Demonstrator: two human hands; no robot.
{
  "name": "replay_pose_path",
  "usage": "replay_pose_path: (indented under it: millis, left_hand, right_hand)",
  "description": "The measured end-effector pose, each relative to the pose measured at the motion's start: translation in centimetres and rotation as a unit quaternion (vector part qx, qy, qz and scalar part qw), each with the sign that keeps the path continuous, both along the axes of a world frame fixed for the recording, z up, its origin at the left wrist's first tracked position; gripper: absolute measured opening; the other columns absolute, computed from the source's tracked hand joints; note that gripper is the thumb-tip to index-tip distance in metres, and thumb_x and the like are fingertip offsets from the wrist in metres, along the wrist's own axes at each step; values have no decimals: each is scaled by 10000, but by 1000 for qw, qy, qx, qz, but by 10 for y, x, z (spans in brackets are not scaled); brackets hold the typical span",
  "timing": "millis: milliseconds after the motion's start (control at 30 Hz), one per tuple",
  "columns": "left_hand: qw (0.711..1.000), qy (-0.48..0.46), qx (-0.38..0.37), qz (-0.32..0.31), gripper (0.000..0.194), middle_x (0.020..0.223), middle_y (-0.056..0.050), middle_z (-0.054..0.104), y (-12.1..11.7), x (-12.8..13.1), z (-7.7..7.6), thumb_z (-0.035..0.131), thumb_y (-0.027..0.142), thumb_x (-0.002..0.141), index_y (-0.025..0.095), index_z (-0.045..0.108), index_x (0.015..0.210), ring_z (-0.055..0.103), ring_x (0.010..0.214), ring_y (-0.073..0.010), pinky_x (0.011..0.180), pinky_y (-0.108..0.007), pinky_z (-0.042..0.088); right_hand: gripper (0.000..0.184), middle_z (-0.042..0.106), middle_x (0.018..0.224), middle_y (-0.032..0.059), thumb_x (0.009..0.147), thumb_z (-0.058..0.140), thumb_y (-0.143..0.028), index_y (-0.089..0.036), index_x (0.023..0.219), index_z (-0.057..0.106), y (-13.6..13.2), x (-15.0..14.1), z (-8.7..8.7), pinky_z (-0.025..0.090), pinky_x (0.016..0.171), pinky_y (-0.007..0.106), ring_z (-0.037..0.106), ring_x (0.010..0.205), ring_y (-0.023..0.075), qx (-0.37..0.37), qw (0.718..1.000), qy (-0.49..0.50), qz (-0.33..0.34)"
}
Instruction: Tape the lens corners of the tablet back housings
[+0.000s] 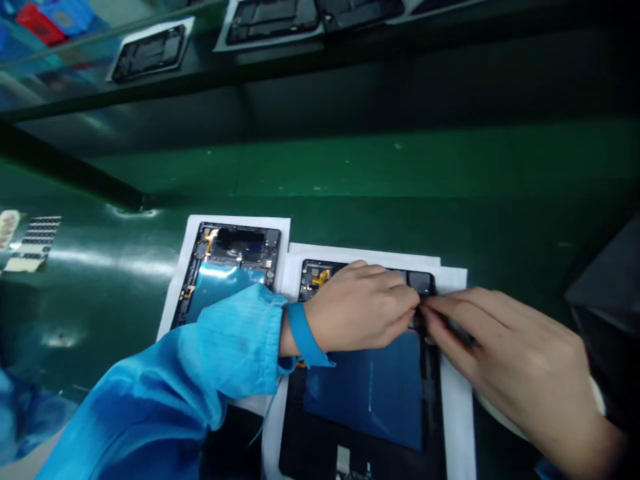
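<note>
Left hand (363,307) and right hand (520,360) meet above the open tablet (363,393) — whether either grip holds anything, I cannot tell. Another tablet (230,277) lies to its left.

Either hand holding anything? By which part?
Can't tell: left hand and right hand meet near the upper-right corner of the open tablet; anything pinched there is hidden.

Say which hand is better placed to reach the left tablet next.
Probably the left hand: it's nearer the left tablet; the right hand is by the right edge of the right tablet.
</note>
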State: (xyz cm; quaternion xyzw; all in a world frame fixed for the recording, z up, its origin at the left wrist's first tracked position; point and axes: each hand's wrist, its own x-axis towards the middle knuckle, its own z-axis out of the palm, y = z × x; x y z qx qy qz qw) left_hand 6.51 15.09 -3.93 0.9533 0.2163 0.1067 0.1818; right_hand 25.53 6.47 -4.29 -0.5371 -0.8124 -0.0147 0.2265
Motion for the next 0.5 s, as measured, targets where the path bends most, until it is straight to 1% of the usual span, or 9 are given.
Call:
replay_pose_path:
  millis: [100, 167, 233, 267, 367, 433, 500]
  left_hand:
    - [1000, 11, 5, 0, 247, 853, -47, 707, -2, 1, 0, 524, 278, 1008, 175, 672, 840, 676, 838, -215, 754, -375, 466]
    - [1000, 22, 2, -6, 238, 885, -45, 722, -2, 1, 0, 523, 266, 1006, 178, 678, 848, 684, 862, -219, 769, -381, 479]
    - [999, 30, -2, -14, 227, 919, -45, 732, -1, 1, 1, 521, 252, 1005, 183, 680, 858, 684, 879, -218, 783, -381, 486]
    - [999, 32, -5, -16, 223, 925, -48, 733, -1, 1, 2, 520, 248, 1005, 184, 681, 863, 683, 884, -218, 787, -379, 485]
    - [999, 32, -13, -20, 208, 897, -56, 719, 1, 0, 3, 523, 243, 1006, 174, 685, 895, 670, 875, -222, 784, -373, 471]
    - [999, 26, -15, -16, 208, 864, -53, 702, 4, 1, 2, 517, 238, 1008, 170, 684, 905, 657, 861, -225, 780, -369, 459]
    - [1000, 14, -15, -9, 208, 816, -40, 679, 8, 3, 1, 517, 231, 1003, 175, 674, 878, 640, 828, -217, 773, -355, 447]
  right_hand:
    - [153, 717, 917, 51, 907, 653, -99, -205, 1016, 636, 1, 9, -1, 532, 676, 346, 702, 795, 216, -19, 998, 24, 47]
    - [197, 723, 949, 39, 895, 655, -89, -256, 999, 659, 4, 14, -1, 540, 638, 331, 714, 796, 220, -35, 998, -6, 59]
    - [181, 713, 902, 39, 920, 613, -119, -289, 919, 677, 6, 14, 2, 505, 561, 349, 704, 748, 234, -46, 996, -52, 56]
    - [187, 704, 869, 47, 942, 577, -145, -284, 869, 679, 7, 13, 4, 479, 534, 358, 690, 713, 234, -48, 995, -71, 55]
    - [276, 670, 781, 60, 982, 485, -169, -232, 784, 666, 5, 4, 15, 439, 541, 357, 628, 638, 200, -38, 991, -106, 66]
    - [254, 646, 761, 49, 974, 483, -145, -201, 822, 678, 1, -2, 20, 436, 582, 345, 599, 633, 180, -51, 986, -147, 54]
    - [210, 642, 798, 51, 983, 494, -187, -169, 957, 702, -5, -4, 20, 435, 594, 348, 606, 666, 191, -80, 983, -164, 19]
